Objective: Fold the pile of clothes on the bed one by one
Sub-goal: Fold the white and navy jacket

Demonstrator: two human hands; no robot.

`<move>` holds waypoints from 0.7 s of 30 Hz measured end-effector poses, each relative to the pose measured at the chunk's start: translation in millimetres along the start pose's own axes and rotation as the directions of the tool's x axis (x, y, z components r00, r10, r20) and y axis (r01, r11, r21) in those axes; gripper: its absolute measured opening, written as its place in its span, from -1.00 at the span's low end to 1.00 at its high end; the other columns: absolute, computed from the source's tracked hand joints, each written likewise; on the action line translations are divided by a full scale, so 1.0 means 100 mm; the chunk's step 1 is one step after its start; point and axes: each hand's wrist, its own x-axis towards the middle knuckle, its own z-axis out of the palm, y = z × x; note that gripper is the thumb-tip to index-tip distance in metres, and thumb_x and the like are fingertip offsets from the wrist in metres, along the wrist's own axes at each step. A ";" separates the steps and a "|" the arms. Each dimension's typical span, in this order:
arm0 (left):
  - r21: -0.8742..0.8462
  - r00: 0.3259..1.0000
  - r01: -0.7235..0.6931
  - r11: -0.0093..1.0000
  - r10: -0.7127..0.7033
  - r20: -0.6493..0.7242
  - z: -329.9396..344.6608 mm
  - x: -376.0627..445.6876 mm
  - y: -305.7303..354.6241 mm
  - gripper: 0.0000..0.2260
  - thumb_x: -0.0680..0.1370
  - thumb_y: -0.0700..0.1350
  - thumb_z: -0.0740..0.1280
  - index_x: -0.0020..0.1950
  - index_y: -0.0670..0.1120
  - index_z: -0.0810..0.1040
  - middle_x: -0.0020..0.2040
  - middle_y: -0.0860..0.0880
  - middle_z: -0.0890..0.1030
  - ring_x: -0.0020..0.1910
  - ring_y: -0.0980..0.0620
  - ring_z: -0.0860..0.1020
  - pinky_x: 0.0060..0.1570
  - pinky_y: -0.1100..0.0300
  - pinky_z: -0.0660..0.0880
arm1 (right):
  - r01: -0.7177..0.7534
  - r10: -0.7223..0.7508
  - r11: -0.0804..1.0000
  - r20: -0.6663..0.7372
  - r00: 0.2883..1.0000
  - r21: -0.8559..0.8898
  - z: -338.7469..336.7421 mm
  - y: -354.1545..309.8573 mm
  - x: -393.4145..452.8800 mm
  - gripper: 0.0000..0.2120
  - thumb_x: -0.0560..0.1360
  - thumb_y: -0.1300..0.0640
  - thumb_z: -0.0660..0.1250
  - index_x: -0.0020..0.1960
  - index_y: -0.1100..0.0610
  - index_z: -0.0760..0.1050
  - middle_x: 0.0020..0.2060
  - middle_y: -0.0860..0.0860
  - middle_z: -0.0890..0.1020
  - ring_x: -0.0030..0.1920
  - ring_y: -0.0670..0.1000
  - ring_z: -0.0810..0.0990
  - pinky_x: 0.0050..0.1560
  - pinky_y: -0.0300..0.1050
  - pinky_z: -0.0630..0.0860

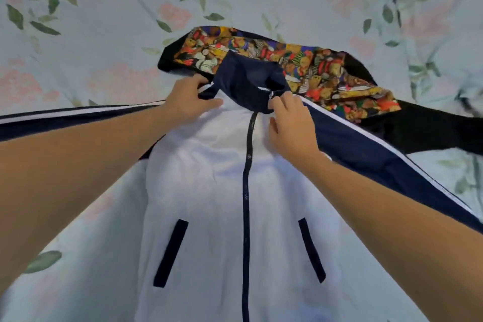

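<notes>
I have the white track jacket (209,191) laid front-up on the bed (78,47), zipped to the neck, its navy sleeves spread out to either side. Its navy collar (245,81) lies against a second garment, a patterned shirt (313,70) with black trim that waits further up the floral bedcover.

My left hand (188,99) is at the left shoulder, fingers (203,80) curled over the collar edge and holding it. My right hand (290,123) pinches the fabric just beside the zip pull — thumb below, fingers above.

I judge the cloth light, limp and rather slick, the sort that slides over itself and won't hold a crease without a press. The zip line is the only stiff part, so it makes a fair centre axis. I would take hold at the shoulder seams, where the layers are doubled, and bring each sleeve across the chest — keeping clear of the shirt underneath the collar.
</notes>
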 end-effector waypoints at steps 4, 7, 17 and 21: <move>-0.119 0.993 0.095 0.988 -0.103 -0.058 0.16 0.30 0.35 -0.54 0.46 0.09 0.57 0.20 -0.11 0.53 -0.01 0.00 0.63 -0.06 -0.01 0.58 -0.14 0.10 0.47 | -0.194 0.165 0.958 0.145 0.976 0.212 -0.03 0.55 0.20 -0.44 0.53 0.12 0.47 0.46 0.15 0.35 0.32 0.13 0.48 0.30 0.21 0.46 0.25 0.14 0.49; -0.007 0.998 0.030 1.000 -0.030 -0.063 0.08 0.37 0.38 -0.70 0.53 0.02 0.50 0.04 -0.20 0.61 -0.15 -0.14 0.64 -0.14 -0.14 0.59 -0.19 0.04 0.48 | -0.291 0.199 0.914 0.312 0.929 0.282 -0.07 0.61 0.52 -0.29 0.49 0.00 0.51 0.54 0.07 0.28 0.35 0.09 0.54 0.37 0.24 0.46 0.31 0.26 0.44; -0.079 0.979 -0.203 0.976 0.199 -0.049 -0.08 0.40 0.33 -0.79 0.66 -0.22 0.30 0.28 -0.18 0.57 0.17 -0.14 0.68 0.19 -0.10 0.62 0.28 -0.10 0.51 | -0.449 0.276 0.683 0.365 0.889 0.576 -0.15 0.81 0.92 -0.81 0.54 0.24 0.42 -0.13 -0.02 0.51 -0.16 -0.05 0.62 0.01 0.12 0.60 0.11 0.07 0.51; -0.200 0.984 -0.172 0.965 0.160 -0.075 -0.04 0.45 0.31 -0.74 0.66 -0.29 0.24 0.31 -0.13 0.58 0.12 -0.18 0.70 0.10 -0.12 0.66 0.23 -0.02 0.53 | -0.357 0.258 0.679 0.247 0.934 0.641 -0.10 0.84 0.93 -0.81 0.46 0.37 0.29 -0.05 0.12 0.52 -0.12 -0.03 0.58 0.04 0.14 0.56 0.09 0.10 0.47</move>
